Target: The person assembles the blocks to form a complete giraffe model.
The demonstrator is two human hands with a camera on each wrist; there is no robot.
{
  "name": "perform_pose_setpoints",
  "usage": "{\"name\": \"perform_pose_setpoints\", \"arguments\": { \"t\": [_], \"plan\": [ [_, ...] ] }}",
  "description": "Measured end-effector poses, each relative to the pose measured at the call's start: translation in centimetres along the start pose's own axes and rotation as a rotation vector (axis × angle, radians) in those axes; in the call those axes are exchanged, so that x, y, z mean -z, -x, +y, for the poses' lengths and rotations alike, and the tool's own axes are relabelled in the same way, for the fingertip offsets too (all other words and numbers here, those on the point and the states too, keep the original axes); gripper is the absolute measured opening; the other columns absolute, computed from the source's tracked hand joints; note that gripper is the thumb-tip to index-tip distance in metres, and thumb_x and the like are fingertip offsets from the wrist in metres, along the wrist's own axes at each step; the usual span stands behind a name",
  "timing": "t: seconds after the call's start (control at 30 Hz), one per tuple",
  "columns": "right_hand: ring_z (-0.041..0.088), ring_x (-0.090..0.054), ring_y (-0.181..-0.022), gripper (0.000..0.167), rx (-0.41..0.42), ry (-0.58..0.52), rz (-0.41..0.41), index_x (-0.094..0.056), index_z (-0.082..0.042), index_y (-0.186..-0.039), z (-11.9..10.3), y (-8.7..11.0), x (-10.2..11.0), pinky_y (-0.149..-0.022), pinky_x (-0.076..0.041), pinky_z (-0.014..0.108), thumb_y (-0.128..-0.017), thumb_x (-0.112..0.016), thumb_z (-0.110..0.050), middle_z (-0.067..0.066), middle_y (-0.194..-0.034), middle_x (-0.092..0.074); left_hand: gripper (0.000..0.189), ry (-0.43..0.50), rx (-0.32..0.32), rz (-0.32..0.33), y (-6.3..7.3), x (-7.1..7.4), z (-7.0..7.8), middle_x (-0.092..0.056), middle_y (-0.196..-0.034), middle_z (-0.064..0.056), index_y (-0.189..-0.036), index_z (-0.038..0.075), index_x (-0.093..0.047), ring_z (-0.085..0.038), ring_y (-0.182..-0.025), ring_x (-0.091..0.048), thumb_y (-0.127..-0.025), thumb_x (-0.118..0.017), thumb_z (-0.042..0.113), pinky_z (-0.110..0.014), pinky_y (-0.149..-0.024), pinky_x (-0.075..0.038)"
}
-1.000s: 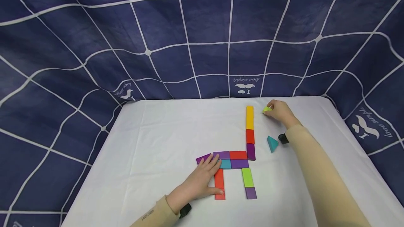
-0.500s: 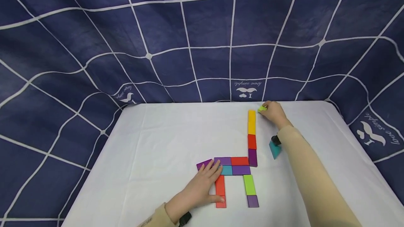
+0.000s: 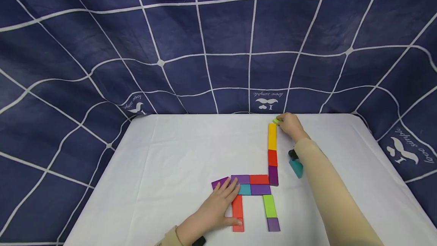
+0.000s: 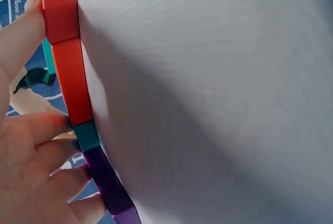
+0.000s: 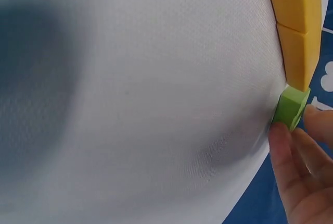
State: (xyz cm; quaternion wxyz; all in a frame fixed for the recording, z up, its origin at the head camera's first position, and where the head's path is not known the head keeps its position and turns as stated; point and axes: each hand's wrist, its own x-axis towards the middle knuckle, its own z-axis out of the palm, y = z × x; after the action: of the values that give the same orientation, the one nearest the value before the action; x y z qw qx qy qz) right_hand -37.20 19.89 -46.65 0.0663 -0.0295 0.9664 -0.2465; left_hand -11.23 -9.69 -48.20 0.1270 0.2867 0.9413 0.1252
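Observation:
My right hand (image 3: 291, 124) pinches a small green block (image 5: 290, 107) between thumb and fingers, at the far end of the yellow blocks (image 3: 272, 137). In the right wrist view the green block sits right at the yellow end. My left hand (image 3: 216, 212) lies spread over the left part of the block figure, fingertips at the purple block (image 3: 240, 179) and the teal block (image 3: 244, 189). Its thumb rests on the lower red block (image 3: 238, 227). The left wrist view shows its fingers along the row's edge, beside the red block (image 4: 73, 81).
A teal triangular block (image 3: 296, 169) lies under the right wrist's side. The figure also has a red block (image 3: 272, 158), a dark purple block (image 3: 273, 175) and a lime block (image 3: 269, 205). A white cloth (image 3: 177, 151) covers the table, with a blue checked curtain (image 3: 225, 29) behind.
The right hand has moved left with the green block, from beside the yellow blocks to their far end. The left hand stays on the figure. The head view has shifted slightly.

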Motion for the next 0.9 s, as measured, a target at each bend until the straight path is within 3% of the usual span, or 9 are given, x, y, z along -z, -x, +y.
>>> {"name": "perform_pose_setpoints", "arguments": {
  "t": [0.33, 0.5, 0.9],
  "plan": [
    [0.047, -0.038, -0.138, 0.046, 0.085, 0.062, -0.104, -0.050, 0.014, -0.135, -0.5, -0.1, -0.7, -0.118, -0.029, 0.054, -0.091, -0.043, 0.002, 0.031, -0.146, -0.041, 0.098, -0.013, -0.001, 0.014, 0.3, -0.1, 0.1, -0.027, -0.163, -0.008, -0.153, 0.008, -0.035, -0.032, -0.151, -0.023, -0.080, -0.070, 0.062, -0.051, -0.119, -0.030],
    [0.046, -0.034, -0.141, 0.048, 0.095, 0.096, -0.163, -0.048, 0.013, -0.137, -0.8, -0.4, -0.9, -0.118, -0.027, 0.055, -0.091, -0.042, 0.004, 0.027, -0.152, -0.037, 0.098, -0.007, -0.001, 0.007, 0.2, -0.1, 0.1, -0.026, -0.163, -0.008, -0.153, 0.008, -0.034, -0.031, -0.151, -0.022, -0.080, -0.070, 0.062, -0.051, -0.119, -0.029],
    [0.044, -0.033, -0.142, 0.052, 0.113, 0.110, -0.177, -0.046, 0.011, -0.140, -1.3, 0.4, -0.6, -0.119, -0.026, 0.054, -0.088, -0.044, 0.005, 0.025, -0.153, -0.037, 0.098, -0.005, -0.009, 0.015, 0.1, -0.1, 0.0, -0.027, -0.163, -0.008, -0.153, 0.009, -0.034, -0.032, -0.151, -0.023, -0.079, -0.071, 0.062, -0.052, -0.118, -0.030]
  ]
}}
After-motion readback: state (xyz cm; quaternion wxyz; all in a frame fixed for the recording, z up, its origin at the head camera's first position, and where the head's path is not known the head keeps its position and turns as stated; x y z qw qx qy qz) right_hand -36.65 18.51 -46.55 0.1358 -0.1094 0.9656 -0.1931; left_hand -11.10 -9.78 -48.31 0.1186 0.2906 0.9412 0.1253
